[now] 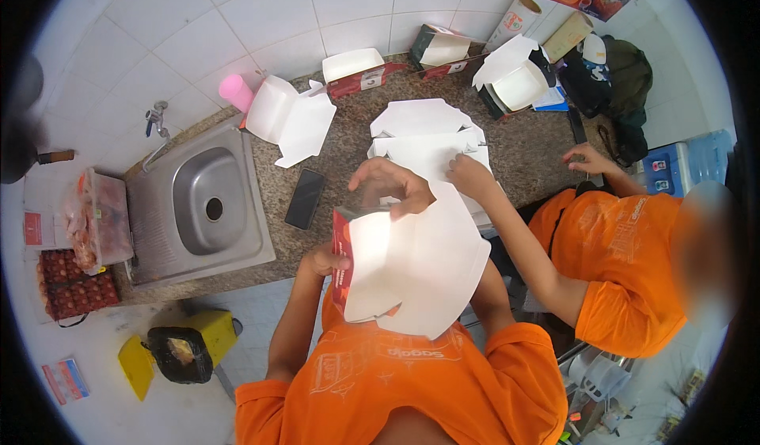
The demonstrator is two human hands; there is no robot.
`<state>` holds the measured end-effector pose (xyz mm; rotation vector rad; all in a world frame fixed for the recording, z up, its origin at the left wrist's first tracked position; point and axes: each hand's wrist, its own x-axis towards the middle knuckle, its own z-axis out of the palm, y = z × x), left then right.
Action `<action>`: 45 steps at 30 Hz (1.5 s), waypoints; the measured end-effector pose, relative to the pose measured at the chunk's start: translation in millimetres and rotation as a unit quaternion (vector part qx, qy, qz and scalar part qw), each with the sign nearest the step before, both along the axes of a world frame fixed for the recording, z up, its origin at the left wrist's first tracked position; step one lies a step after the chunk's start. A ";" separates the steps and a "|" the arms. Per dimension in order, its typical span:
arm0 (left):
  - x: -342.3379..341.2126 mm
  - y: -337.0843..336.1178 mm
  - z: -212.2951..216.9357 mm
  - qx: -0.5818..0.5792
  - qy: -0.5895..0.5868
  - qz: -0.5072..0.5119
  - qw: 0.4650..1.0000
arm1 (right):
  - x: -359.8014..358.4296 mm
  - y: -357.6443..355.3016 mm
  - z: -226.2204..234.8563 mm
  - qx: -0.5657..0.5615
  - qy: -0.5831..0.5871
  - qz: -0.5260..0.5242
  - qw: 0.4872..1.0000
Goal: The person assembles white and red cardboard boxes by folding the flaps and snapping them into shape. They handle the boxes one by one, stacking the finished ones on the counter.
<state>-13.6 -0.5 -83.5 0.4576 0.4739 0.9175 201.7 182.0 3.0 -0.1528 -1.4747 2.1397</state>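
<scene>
Takeaway box in left hand: fingers closed on its red wall.
Right hand: half-curled at far end; cannot tell whether it pinches.
Fold: seemingly wall-forming; next probably calls for steady support, corner tucked.
Card: white inside, lid spread rightward.
Place: before orange shirt.

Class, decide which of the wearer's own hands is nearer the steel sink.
Left. The left hand, holding the open box by its red side, is just right of the sink; the right hand, at the box's far edge, is farther right.
</scene>
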 end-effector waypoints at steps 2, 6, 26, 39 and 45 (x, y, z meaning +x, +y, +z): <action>-1.6 -8.2 19.4 -0.077 -0.009 0.038 0.996 | 9.7 -6.1 -11.8 -0.124 -0.003 -0.056 0.991; 3.9 9.1 51.0 -0.039 0.231 0.256 0.938 | 25.3 -47.0 -29.4 -0.209 -0.137 -0.282 0.926; 26.4 51.3 -6.2 -0.099 0.335 0.147 0.925 | 52.9 -24.9 -134.2 0.340 -0.646 -0.205 0.652; 56.7 53.5 -16.8 -0.086 0.369 0.114 0.918 | -0.7 -19.3 -168.0 0.307 -0.732 -0.236 0.561; 54.2 59.7 -24.7 -0.095 0.370 0.151 0.912 | -14.2 -22.5 -116.7 0.295 -0.755 -0.162 0.562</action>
